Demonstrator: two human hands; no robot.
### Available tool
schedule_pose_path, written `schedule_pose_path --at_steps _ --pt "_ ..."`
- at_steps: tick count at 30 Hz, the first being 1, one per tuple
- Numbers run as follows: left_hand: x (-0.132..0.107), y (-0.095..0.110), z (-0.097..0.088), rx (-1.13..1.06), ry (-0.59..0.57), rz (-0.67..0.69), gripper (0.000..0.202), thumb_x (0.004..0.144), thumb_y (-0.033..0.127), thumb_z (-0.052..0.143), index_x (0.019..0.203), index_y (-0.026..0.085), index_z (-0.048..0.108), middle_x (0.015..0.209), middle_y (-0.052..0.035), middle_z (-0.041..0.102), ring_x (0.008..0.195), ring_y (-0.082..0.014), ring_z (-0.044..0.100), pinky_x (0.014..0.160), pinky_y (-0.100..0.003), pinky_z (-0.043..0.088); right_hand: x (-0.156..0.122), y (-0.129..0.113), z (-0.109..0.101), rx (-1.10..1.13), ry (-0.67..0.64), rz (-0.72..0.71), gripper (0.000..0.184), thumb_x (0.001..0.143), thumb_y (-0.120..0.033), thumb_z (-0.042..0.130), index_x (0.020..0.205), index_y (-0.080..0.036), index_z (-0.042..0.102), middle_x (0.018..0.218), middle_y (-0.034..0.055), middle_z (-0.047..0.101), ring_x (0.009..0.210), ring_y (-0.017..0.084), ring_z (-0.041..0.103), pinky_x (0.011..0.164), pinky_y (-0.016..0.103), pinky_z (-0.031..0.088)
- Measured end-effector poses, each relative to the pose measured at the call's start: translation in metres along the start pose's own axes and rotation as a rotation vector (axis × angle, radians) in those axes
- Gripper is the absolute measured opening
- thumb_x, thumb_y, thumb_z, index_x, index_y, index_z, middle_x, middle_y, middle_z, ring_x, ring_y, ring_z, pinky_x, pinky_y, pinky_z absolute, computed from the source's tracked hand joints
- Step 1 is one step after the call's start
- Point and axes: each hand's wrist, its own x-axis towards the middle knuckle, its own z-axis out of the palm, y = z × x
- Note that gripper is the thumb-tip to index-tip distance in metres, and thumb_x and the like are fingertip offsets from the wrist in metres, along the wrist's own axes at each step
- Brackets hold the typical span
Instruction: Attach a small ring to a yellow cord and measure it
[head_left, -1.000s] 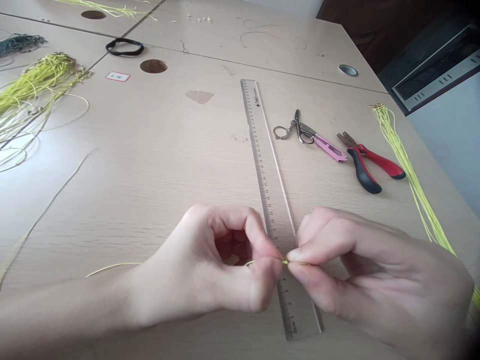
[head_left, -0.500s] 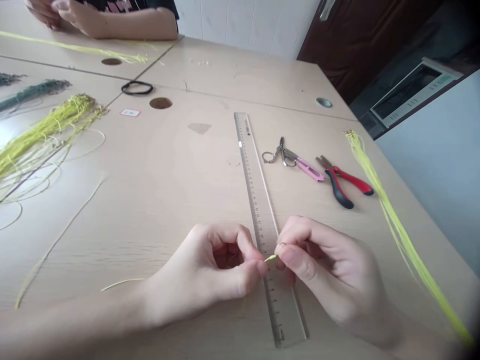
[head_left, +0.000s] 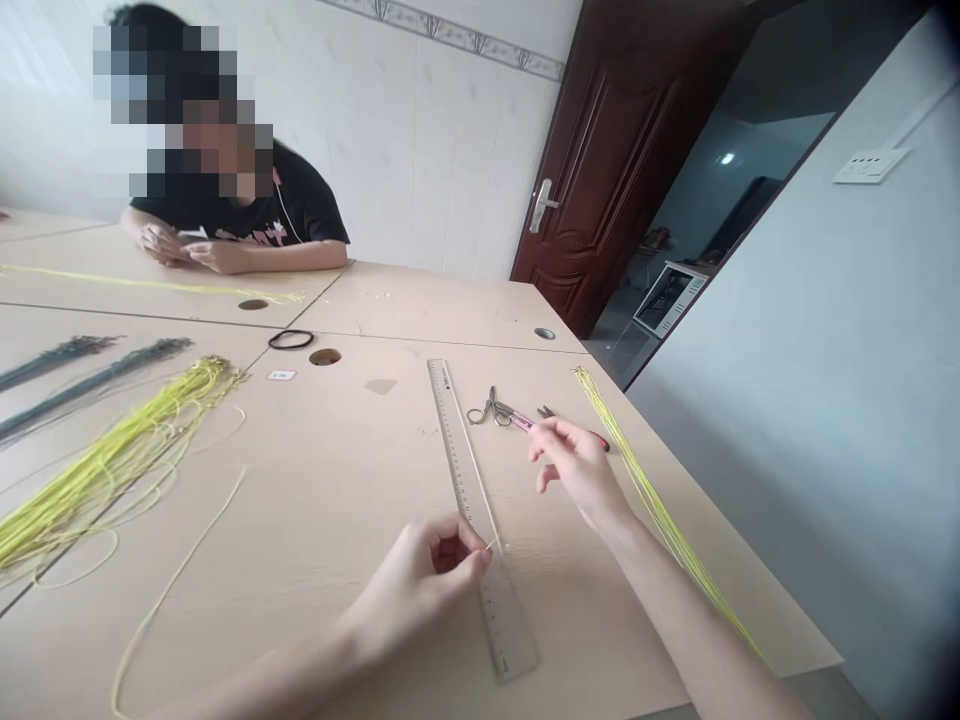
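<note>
My left hand point(head_left: 442, 570) pinches the end of a thin yellow cord between thumb and forefinger, and a short tip point(head_left: 491, 545) of it sticks out over the clear ruler point(head_left: 469, 455). The cord's loose length point(head_left: 180, 570) lies on the table to the left. My right hand point(head_left: 576, 468), fingers loosely bent and apart, is over the red-and-black pliers, hiding most of them; their metal jaws point(head_left: 545, 411) and one handle end point(head_left: 604, 442) show. Small scissors point(head_left: 491, 408) and a pink-handled cutter point(head_left: 519, 420) lie beside that hand.
Yellow cords lie in a large bundle point(head_left: 142, 440) on the left and a thin one point(head_left: 637, 475) on the right. Grey-green bundles point(head_left: 97, 385), a black band point(head_left: 291, 340) and a tape ring point(head_left: 544, 333) lie farther off. A person point(head_left: 300, 200) sits across the table point(head_left: 337, 450).
My right hand has left the cord end and moved forward and right to the pliers. My left hand keeps its pinch. The view has tilted up, showing more of the person and door.
</note>
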Motion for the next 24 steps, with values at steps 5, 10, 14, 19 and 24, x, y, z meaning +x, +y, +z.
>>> schedule_pose_path --at_steps 5,10,14,19,24 --pt "-0.001 0.021 -0.003 0.013 0.053 0.054 0.025 0.081 0.036 0.053 0.067 0.016 0.049 0.051 0.0063 0.039 0.049 -0.0082 0.033 0.050 -0.022 0.025 -0.030 -0.023 0.007 -0.166 -0.380 0.032 0.025 0.090 -0.035 0.050 0.092 -0.012 0.059 0.072 -0.0009 0.056 0.052 0.006 0.051 0.042 0.018 0.041" --pt "-0.004 0.050 -0.007 0.004 0.090 0.094 0.018 0.081 0.029 0.053 0.069 0.016 0.051 0.050 0.0057 0.042 0.049 -0.0087 0.034 0.051 -0.023 0.027 -0.056 -0.036 0.016 -0.272 -0.509 -0.069 0.022 0.082 -0.030 0.063 0.098 -0.015 0.062 0.099 0.0043 0.061 0.077 0.013 0.057 0.068 0.031 0.049" --pt "-0.006 0.064 -0.006 -0.014 0.103 0.134 0.016 0.082 0.028 0.051 0.072 0.016 0.050 0.051 0.0054 0.042 0.050 -0.0089 0.035 0.052 -0.023 0.027 -0.061 -0.030 0.020 -0.306 -0.478 -0.117 0.021 0.087 -0.033 0.055 0.092 -0.014 0.063 0.093 0.0040 0.062 0.084 0.016 0.059 0.077 0.036 0.048" --pt "-0.012 0.073 -0.005 -0.025 0.109 0.171 0.015 0.082 0.027 0.051 0.072 0.016 0.050 0.053 0.0047 0.042 0.051 -0.0088 0.035 0.053 -0.024 0.028 -0.067 -0.026 0.019 -0.325 -0.404 -0.157 0.024 0.088 -0.036 0.052 0.092 -0.014 0.062 0.097 0.0049 0.063 0.088 0.017 0.059 0.081 0.039 0.047" --pt "-0.018 0.076 -0.001 -0.024 0.093 0.148 0.017 0.081 0.028 0.054 0.070 0.016 0.049 0.055 0.0057 0.039 0.050 -0.0071 0.031 0.050 -0.023 0.023 -0.070 -0.023 0.006 -0.382 -0.269 -0.145 0.024 0.086 -0.036 0.055 0.092 -0.014 0.061 0.101 0.0057 0.060 0.088 0.017 0.058 0.079 0.038 0.048"
